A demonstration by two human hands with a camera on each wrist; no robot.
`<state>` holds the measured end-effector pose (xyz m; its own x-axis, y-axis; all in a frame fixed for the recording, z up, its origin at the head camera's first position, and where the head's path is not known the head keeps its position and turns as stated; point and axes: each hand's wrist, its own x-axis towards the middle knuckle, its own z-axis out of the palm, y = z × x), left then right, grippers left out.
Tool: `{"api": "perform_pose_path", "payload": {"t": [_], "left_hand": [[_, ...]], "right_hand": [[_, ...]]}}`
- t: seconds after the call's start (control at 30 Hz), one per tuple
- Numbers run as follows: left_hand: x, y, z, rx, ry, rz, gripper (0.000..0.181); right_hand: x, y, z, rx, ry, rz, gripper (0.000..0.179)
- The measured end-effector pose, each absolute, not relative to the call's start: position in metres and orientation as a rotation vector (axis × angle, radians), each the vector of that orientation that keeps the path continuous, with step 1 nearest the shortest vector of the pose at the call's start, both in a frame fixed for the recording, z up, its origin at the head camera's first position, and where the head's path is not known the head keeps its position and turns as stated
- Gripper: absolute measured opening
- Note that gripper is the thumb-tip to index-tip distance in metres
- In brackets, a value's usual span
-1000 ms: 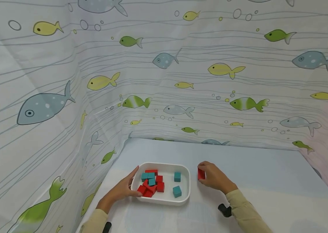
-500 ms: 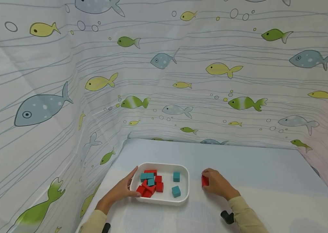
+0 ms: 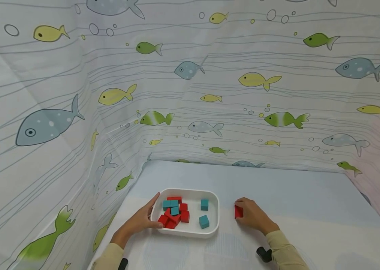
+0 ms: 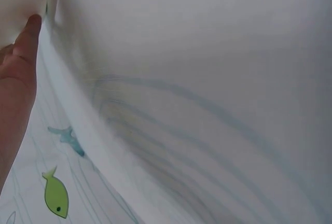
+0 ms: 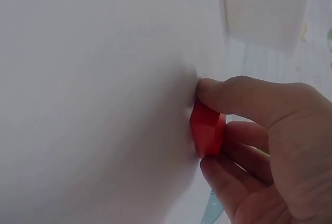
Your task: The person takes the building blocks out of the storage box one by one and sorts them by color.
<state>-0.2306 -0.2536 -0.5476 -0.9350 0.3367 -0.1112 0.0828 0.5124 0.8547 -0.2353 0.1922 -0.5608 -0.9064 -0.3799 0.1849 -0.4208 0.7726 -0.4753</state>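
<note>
A white tray [image 3: 186, 233] stands on the white-covered table in the head view, holding several red and teal blocks. My left hand [image 3: 138, 220] grips its left end, thumb on the near corner and fingers along the far side. To the right of the tray, apart from it, my right hand [image 3: 255, 215] pinches a small red block [image 3: 238, 212] at the table surface. The right wrist view shows thumb and fingertips at opposite ends of this red block [image 5: 207, 131], whose faces look angled. Only part of the left hand [image 4: 19, 68] appears in the left wrist view, against the tray wall.
Inside the tray, red blocks [image 3: 173, 217] and some teal ones crowd the left half. Two teal cubes, one farther [image 3: 204, 204] and one nearer [image 3: 204, 222], sit apart at its right. Fish-patterned cloth [image 3: 230, 90] hangs behind and beside the table [image 3: 298, 195].
My right hand has moved slightly right and nearer with the red block, coming down at the table, then almost still. The left hand and tray keep their places.
</note>
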Motion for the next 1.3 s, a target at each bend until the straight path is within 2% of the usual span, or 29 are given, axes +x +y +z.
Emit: {"api": "perform_pose_path", "payload": {"t": [0.47,0.63,0.97,1.3], "left_hand": [[-0.229,-0.254,-0.547,0.387,2.454,1.437,0.112],[-0.231,-0.256,-0.548,0.404,2.443,1.435,0.111],[-0.230,-0.257,-0.547,0.422,2.452,1.423,0.111],[-0.228,-0.256,-0.546,0.424,2.454,1.437,0.109]], "right_hand": [[-0.240,0.191,-0.555,0.664,-2.851,0.818,0.059],[-0.247,0.177,-0.539,0.667,-2.796,0.823,0.055],[-0.257,0.119,-0.503,0.897,-2.644,0.899,0.047],[-0.251,0.054,-0.512,1.035,-2.751,0.954,0.042]]}}
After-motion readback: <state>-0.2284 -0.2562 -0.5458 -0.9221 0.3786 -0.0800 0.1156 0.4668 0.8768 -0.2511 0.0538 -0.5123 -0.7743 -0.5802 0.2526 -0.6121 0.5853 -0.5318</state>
